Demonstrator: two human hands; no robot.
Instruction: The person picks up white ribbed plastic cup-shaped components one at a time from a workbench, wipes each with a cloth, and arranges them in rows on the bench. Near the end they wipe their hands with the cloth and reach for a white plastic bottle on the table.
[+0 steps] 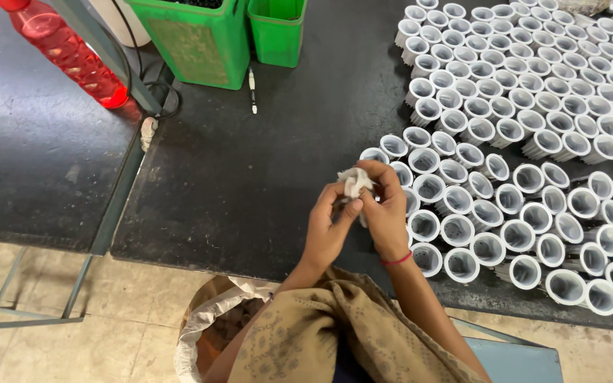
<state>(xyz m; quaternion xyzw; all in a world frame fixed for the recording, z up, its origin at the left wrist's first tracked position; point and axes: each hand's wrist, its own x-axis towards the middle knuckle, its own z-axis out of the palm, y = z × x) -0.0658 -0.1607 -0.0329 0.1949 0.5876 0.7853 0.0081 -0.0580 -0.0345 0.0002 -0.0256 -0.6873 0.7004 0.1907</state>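
I see both hands raised over dark table (250, 184), near its front edge. Left hand (326, 225) and right hand (384, 213) pinch same crumpled white cloth wad (353, 181) between fingertips; grip narrow, both closed on it. White ribbed cup housings (462, 234) stand open-end up in rows just right of hands. My read: cloth being bunched for wiping. Next move needs one hand freed to pick nearest housing. Green bins (200, 42), red bottle (72, 57) far back.
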